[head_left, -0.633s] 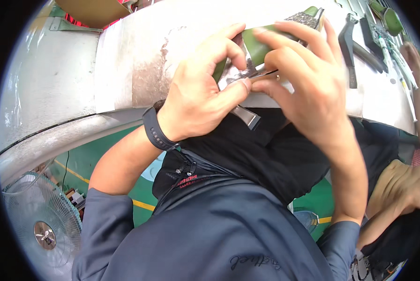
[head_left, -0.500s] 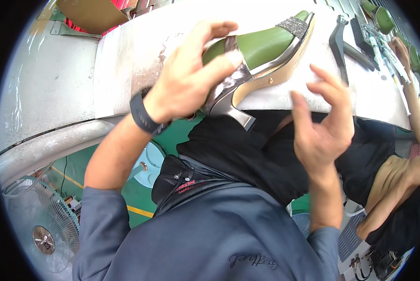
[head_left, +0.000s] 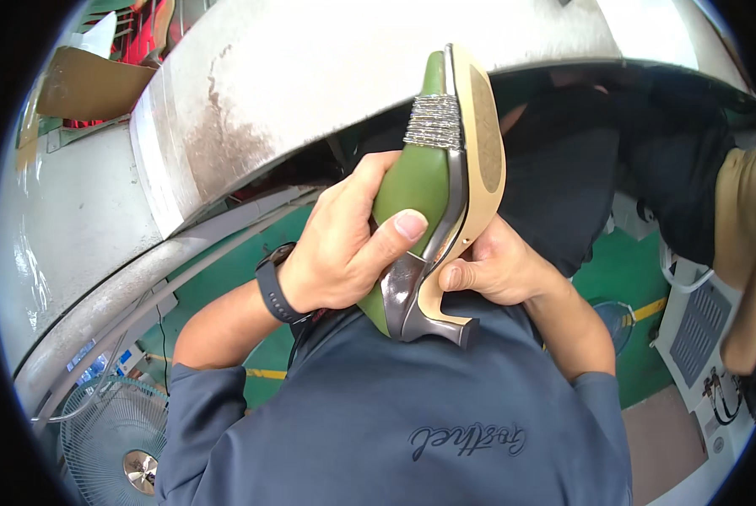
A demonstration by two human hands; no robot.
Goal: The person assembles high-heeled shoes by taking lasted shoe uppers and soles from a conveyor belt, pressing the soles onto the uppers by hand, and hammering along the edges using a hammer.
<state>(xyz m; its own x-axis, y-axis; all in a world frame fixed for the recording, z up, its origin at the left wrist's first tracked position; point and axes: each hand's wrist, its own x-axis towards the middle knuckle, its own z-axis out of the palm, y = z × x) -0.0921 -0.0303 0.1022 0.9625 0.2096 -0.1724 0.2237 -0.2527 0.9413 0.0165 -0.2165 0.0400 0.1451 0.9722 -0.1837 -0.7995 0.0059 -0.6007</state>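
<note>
A high-heeled sandal [head_left: 477, 181] with a green shoe last [head_left: 412, 187] inside it is held in front of my chest, toe pointing away and the tan sole turned to the right. A glittery band [head_left: 434, 121] crosses the toe part, and the dark metallic heel points toward me. My left hand [head_left: 340, 240] is closed around the last's left side, thumb on top by the heel strap. From the right, my right hand [head_left: 500, 266] grips the sandal at its arch, with the thumb near the inner edge of the heel; its other fingers are partly hidden behind the sole.
A worn, pale curved worktable [head_left: 310, 76] spans the far side, with a rounded metal rail [head_left: 83, 341] along its left edge. Brown cardboard [head_left: 95, 84] lies at upper left. A fan [head_left: 112, 438] stands at lower left. Another person's arm [head_left: 745, 253] shows at right.
The sandal has come off the table toward my chest and turned more upright. My right hand, apart from it before, now grips its arch. My view has shifted, leaving the tools out of sight.
</note>
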